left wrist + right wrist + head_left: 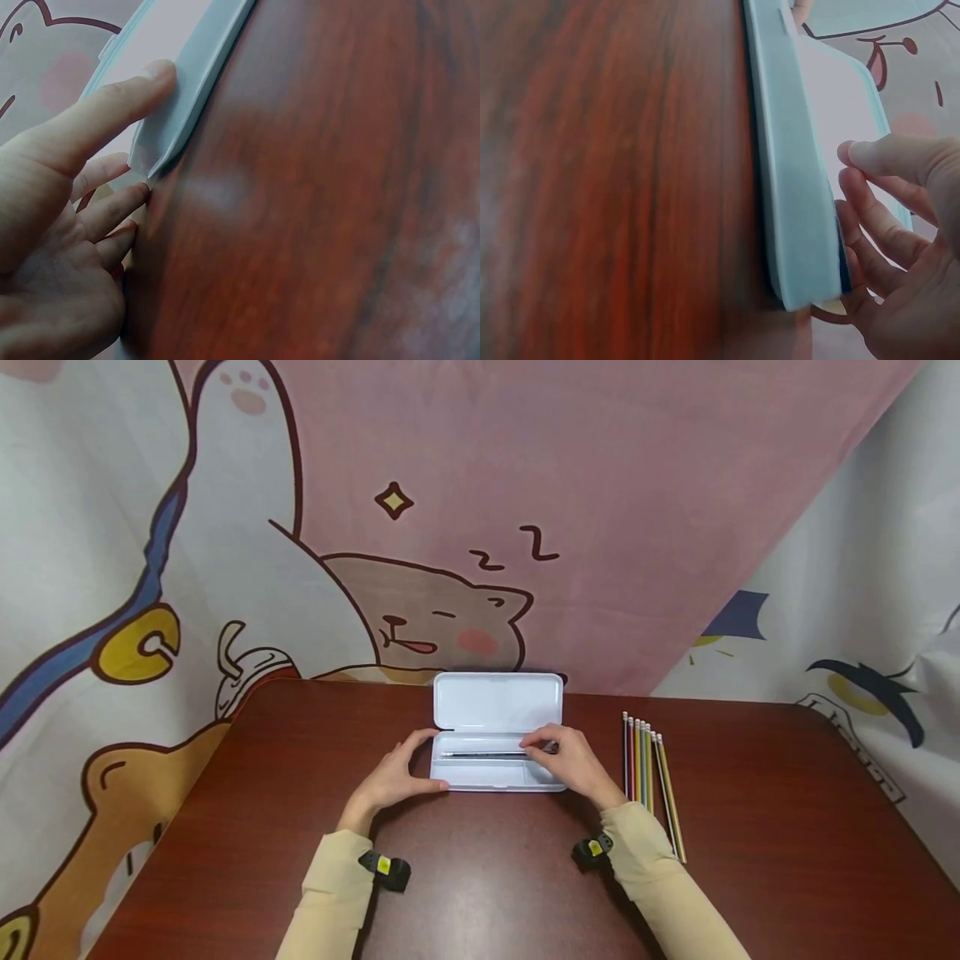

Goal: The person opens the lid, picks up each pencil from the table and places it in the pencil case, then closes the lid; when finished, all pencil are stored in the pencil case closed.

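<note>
A white pencil case [495, 787] lies on the table with its lid [498, 702] raised at the back. My left hand [393, 779] holds the case's left end, thumb at the front edge and fingers towards the back corner. A dark pencil [480, 754] lies lengthwise in the long rear compartment. Over the right part of the case, my right hand [568, 760] has its thumb and index fingertips together at the pencil, covering part of it. In the right wrist view, the front wall of the case [795, 172] hides most of the compartment.
Several pencils [643, 760] lie side by side on the table to the right of the case, close to the right forearm. A cloth [600, 485] printed with cartoon animals hangs behind the brown table [480, 877]. Each wrist wears a small black camera.
</note>
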